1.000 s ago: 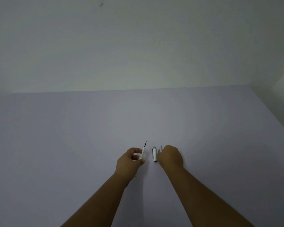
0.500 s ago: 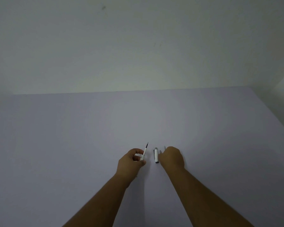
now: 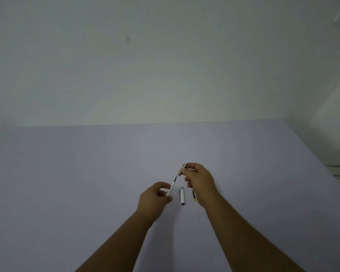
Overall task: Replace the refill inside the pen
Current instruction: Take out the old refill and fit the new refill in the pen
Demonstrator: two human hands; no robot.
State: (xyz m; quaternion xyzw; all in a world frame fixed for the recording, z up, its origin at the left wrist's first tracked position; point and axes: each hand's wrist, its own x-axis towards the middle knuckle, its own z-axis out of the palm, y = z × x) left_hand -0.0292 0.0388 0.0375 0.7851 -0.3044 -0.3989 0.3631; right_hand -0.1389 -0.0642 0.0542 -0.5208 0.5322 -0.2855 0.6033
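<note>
Right hand (image 3: 199,181), lifted off the pale lilac table (image 3: 67,183), now pinches a silvery tip piece (image 3: 183,168) onto the thin white refill (image 3: 172,186) pinched by the left hand (image 3: 155,199), above the white pen cap (image 3: 182,196).

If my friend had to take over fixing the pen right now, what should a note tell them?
Left hand: fingers hold the white pen body, with the refill sticking out of its top.
Right hand: fingers pinch a small grey pen piece at the refill's tip, apparently to slide it over.
On the table: the white cap lies between the hands; another thin refill lies partly hidden under the right hand.
Done: pen is apart, a refill sits in the body.
Left: fit the grey piece on, put the cap on.
</note>
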